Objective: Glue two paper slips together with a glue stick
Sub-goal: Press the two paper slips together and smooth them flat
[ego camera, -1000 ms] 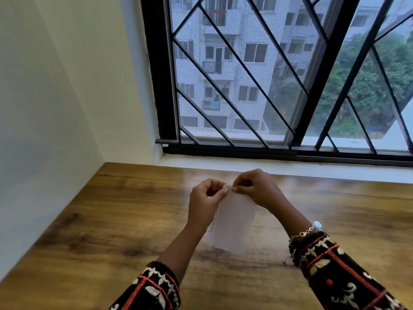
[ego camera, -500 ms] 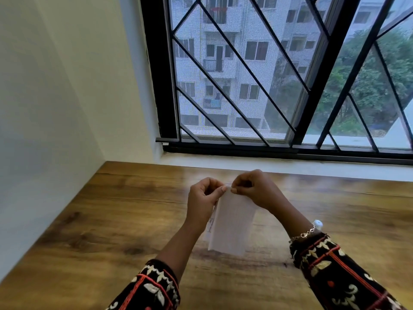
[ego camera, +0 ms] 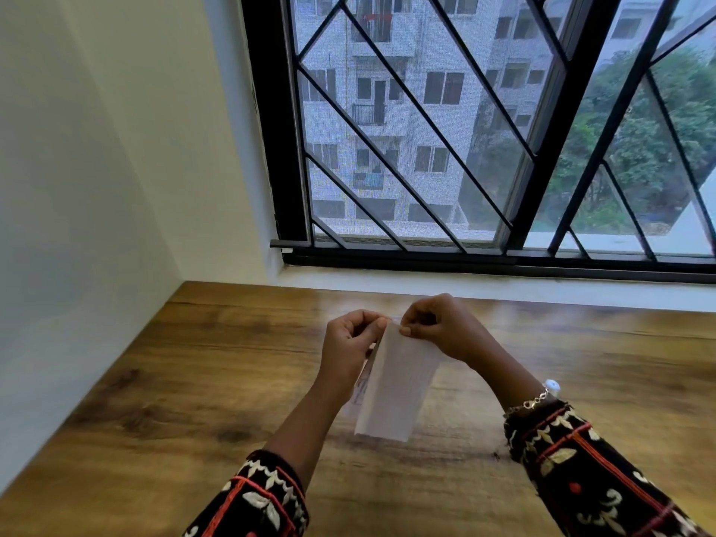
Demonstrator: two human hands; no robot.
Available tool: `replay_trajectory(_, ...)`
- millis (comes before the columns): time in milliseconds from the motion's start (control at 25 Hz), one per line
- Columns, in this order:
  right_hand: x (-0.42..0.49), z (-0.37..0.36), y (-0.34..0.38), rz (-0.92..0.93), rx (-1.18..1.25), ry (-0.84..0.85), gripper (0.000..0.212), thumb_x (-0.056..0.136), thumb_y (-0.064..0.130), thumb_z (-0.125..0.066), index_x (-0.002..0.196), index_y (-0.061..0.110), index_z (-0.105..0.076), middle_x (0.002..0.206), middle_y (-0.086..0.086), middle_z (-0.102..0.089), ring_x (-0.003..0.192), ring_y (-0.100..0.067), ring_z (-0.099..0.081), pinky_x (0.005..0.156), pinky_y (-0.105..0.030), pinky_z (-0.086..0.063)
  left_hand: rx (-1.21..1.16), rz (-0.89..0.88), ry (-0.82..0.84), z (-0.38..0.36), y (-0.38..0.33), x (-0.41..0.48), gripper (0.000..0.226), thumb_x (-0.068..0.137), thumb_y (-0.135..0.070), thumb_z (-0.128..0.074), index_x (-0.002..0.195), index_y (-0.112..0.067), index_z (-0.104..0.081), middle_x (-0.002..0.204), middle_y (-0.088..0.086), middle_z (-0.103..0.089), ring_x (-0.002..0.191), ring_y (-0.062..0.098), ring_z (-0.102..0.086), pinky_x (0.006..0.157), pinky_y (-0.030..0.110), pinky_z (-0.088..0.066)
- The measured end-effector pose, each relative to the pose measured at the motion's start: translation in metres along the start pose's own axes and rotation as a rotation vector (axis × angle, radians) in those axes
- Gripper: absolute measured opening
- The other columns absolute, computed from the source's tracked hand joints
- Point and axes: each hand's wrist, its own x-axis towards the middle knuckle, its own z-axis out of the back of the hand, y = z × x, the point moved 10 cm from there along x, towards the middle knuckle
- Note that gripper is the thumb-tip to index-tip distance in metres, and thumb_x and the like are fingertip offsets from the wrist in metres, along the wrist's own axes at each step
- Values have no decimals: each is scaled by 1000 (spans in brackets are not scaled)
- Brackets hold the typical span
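At the far left a pale wall [ego camera: 97,188] runs down to the corner of a wooden desk [ego camera: 174,401], whose brown grain fills the lower part of the view. Moving right, the left sleeve [ego camera: 255,501], black with white and red embroidery, leads up a bare forearm to the left hand [ego camera: 348,343], which is raised above the desk with its fingers curled and its thumb and forefinger pinched on the upper left corner of the paper slips [ego camera: 395,389]. The slips hang down from that pinch as a white strip, clear of the desk surface, with a second layer showing as a thin edge with faint print just behind the left side of the front one; whether the two are stuck together cannot be told. Just right of the strip's top edge the right hand [ego camera: 445,327] pinches the upper right corner in the same way, its fingertips nearly touching those of the left hand. Farther right, a thin chain bracelet [ego camera: 529,403] sits on the right wrist above the matching right sleeve [ego camera: 589,478]. Behind the hands, a black-framed window [ego camera: 503,149] with diagonal bars spans the upper middle and right, showing an apartment block and trees outside.
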Motion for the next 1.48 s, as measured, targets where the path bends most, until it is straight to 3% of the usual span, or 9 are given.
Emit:
replay_trajectory(120, 0, -1, 1, 6, -16, 12, 8, 77, 11, -68, 82, 5, -69, 74, -14, -59, 69, -19, -48, 64, -29, -35, -16, 15, 35, -2, -1, 0, 14, 89, -9, -55, 88, 0, -64, 82, 11, -65, 73, 18, -62, 58, 25, -54)
replay_trajectory(280, 0, 0, 3, 12, -50, 23, 7, 77, 11, -68, 82, 6, -69, 61, 2, -48, 62, -14, -42, 58, -28, -32, -9, 47, 74, -3, 0, 0, 13, 89, -11, -54, 82, -7, -64, 80, 7, -66, 75, 16, -65, 61, 24, -55)
replay_trajectory(480, -3, 2, 5, 30, 19, -49, 12, 75, 6, -69, 86, 7, -65, 59, 6, -47, 56, -7, -42, 55, -20, -34, -27, 59, -2, 0, 3, -2, 14, 89, -12, -54, 78, -9, -63, 77, 6, -66, 73, 18, -66, 58, 24, -55)
replay_trajectory(720, -4, 8, 1, 23, 88, -142, 8, 74, 4, -71, 80, 4, -66, 77, -12, -65, 74, -25, -60, 71, -35, -50, -81, 139, -174, 13, 13, 0, 18, 91, -12, -52, 74, -12, -57, 72, 6, -60, 66, 20, -59, 54, 29, -51)
replay_trajectory(880, -3, 1, 4, 41, 35, -93, 6, 78, 9, -68, 81, 4, -68, 70, -1, -62, 63, -9, -54, 56, -8, -40, -35, 110, -144, 8, 9, -2, 15, 90, -13, -54, 76, -11, -59, 73, 7, -62, 68, 22, -61, 55, 28, -53)
replay_trajectory(1120, -1, 1, 7, 45, -56, -76, 7, 79, 14, -67, 80, 8, -68, 64, 9, -55, 57, 1, -45, 51, -5, -38, -18, 78, -125, 8, 5, -2, 13, 89, -12, -56, 77, -10, -59, 76, 9, -64, 74, 25, -63, 62, 32, -55)
replay_trajectory(1320, 2, -2, 8, 34, -69, -56, 8, 79, 15, -66, 79, 7, -68, 64, 0, -56, 55, -5, -42, 54, -19, -35, -10, 65, -106, 6, 5, -3, 11, 89, -13, -56, 80, -9, -61, 81, 13, -65, 78, 27, -64, 67, 36, -56)
replay_trajectory(1480, 3, -2, 8, 37, -63, -61, 9, 79, 17, -66, 76, 8, -67, 63, 1, -55, 54, -5, -42, 53, -20, -33, -15, 61, -114, 7, 6, -2, 12, 89, -13, -56, 80, -8, -61, 82, 16, -66, 78, 28, -64, 68, 38, -55)
